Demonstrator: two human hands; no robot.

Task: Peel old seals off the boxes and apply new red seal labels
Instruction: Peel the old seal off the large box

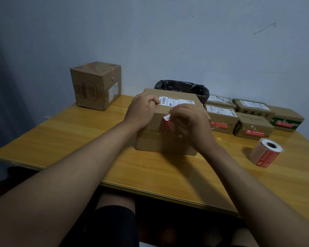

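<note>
So there's a big cardboard box (168, 122) sitting mid-frame on the wooden bench (78, 143), and the left hand (141, 109) has its fingers curled over the box's top left edge to steady it, while the right hand (187, 122) pinches the white peeled-up corner of the old red seal (167, 122) on the front face. Over on the right of the frame are four smaller boxes (253, 120) wearing red seals, with the label roll (265, 152) lying just below them, plus a cube-shaped box (96, 86) at upper left and a black-lined bin (182, 87) behind the big box.
</note>
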